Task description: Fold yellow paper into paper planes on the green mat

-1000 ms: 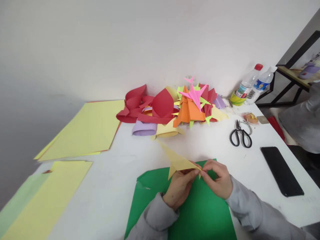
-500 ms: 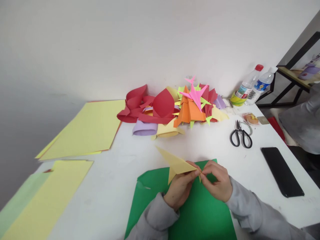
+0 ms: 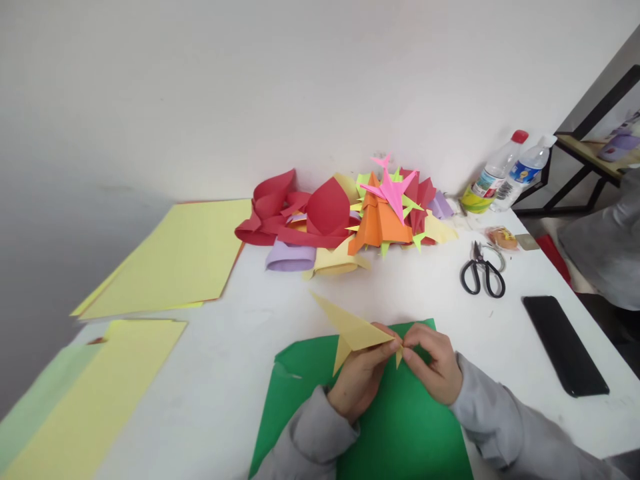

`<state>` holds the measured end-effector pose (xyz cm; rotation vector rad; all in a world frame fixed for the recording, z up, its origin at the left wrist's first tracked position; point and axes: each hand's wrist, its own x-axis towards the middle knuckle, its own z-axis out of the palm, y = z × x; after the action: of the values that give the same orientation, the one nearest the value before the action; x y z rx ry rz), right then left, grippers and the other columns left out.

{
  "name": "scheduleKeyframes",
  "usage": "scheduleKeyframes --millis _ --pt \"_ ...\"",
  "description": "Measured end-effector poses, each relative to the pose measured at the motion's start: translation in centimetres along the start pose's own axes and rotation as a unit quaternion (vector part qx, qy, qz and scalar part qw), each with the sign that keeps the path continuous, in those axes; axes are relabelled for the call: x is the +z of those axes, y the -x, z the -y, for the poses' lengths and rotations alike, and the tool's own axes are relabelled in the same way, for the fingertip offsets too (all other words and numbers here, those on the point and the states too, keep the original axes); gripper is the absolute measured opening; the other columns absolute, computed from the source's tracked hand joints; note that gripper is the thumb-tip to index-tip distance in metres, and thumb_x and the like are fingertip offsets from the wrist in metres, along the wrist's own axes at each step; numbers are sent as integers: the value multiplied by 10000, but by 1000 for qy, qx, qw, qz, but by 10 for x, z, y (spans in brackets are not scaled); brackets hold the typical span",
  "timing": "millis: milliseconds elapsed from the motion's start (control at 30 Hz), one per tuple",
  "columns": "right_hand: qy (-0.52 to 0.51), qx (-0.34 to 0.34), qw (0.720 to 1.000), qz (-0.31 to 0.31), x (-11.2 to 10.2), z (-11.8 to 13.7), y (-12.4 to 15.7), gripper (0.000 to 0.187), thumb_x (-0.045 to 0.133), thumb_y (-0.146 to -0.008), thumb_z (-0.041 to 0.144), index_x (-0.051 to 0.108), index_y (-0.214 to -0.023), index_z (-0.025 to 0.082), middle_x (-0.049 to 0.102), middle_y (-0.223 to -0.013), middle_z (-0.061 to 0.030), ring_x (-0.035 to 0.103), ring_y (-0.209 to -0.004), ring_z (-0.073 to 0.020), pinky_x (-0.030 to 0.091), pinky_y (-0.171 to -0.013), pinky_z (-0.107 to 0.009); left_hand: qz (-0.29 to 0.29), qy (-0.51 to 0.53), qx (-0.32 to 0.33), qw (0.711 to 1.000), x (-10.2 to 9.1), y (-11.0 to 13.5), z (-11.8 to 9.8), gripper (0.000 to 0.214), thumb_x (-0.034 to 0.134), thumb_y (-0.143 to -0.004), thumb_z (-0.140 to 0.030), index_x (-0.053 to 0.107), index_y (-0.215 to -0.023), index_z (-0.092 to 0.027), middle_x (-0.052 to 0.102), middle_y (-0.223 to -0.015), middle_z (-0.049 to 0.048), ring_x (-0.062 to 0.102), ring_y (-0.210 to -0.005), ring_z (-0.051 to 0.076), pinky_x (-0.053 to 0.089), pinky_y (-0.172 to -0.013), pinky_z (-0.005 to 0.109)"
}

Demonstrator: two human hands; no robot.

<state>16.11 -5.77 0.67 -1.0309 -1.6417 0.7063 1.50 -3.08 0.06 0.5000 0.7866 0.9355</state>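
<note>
A folded yellow paper plane [image 3: 353,330], pointed and winged, is held above a green sheet [image 3: 400,420]. My left hand [image 3: 361,377] grips its body from below, thumb along the fold near the narrow right end. At that end my right hand [image 3: 434,360] pinches the paper between thumb and fingertips. A small yellow point hangs just below the pinch. Exactly how the paper is folded under the fingers is hidden.
Stacked yellow sheets [image 3: 170,260] lie at the left. Red paper shapes [image 3: 327,207] and an orange folded paper piece [image 3: 377,223] are heaped against the wall. On the right are black-handled scissors [image 3: 483,273], a phone [image 3: 565,347] and plastic bottles [image 3: 525,173].
Both hands stay almost in place on the paper. Its lower left wing tip and the small point under the pinch have shifted slightly down and left.
</note>
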Motion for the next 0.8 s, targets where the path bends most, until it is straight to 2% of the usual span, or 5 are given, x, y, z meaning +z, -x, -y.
scheduleKeyframes --millis 233,400,667,800 --pt "39 -16 999 -9 3 1 -2 180 503 -873 129 514 -714 211 503 -631 6 500 -595 -145 408 -552 -262 -26 -20 39 999 4 1 2 221 859 -549 -235 678 -655 -166 632 -659 -21 541 -692 122 431 -686 240" --pt "53 -4 998 -21 4 -3 -1 195 515 -854 157 494 -668 214 500 -601 11 489 -564 -144 391 -532 -264 -39 -11 32 999 4 1 3 253 869 -526 -249 676 -670 -171 640 -658 -23 561 -696 131 448 -708 253" --pt "40 13 999 22 3 -2 -2 242 474 -897 217 489 -655 215 474 -587 18 468 -552 -140 383 -528 -262 -43 -18 28 999 7 1 -1 253 870 -506 -208 672 -653 -154 652 -644 -11 574 -659 138 457 -692 268" --pt "17 53 998 20 2 -6 -2 277 487 -901 259 485 -628 210 477 -584 20 471 -549 -137 382 -536 -260 -33 3 12 999 8 0 -2 267 880 -510 -227 691 -681 -149 674 -672 5 588 -673 138 463 -698 266"
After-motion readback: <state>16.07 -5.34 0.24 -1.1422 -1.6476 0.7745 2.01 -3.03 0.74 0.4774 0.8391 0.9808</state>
